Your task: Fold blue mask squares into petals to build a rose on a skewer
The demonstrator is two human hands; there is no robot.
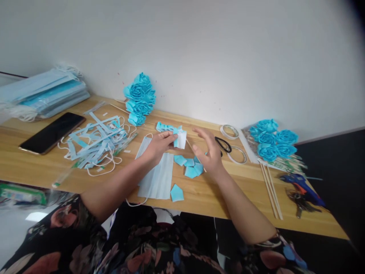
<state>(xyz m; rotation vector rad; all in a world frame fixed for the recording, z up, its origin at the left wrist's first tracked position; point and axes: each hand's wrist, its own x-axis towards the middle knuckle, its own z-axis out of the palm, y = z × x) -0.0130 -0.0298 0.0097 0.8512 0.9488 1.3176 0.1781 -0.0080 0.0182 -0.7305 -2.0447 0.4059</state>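
My left hand [162, 146] pinches a small piece of blue-and-white mask fabric [180, 140] above the table. To its right, my right hand [210, 156] is open, thumb and fingers spread, with no object in its grasp. A thin wooden stick [189, 144] slants between the two hands, partly behind the right fingers; I cannot tell whether it touches them. Curled blue petal pieces [162, 126] lie just beyond my left hand. Flat cut petals [194, 169] are grouped below the hands, and a single petal [177, 193] rests beside a pale blue face mask [156, 177] under my left wrist.
At left are a mask stack [57, 93], a phone [53, 133] and cut strips with ear loops [97, 140]. Blue fabric roses stand at the back [139, 99] and lie right [273, 140]. Tape rolls [229, 132], black scissors [223, 145], sticks [270, 190] and a glue gun [303, 188] lie rightward.
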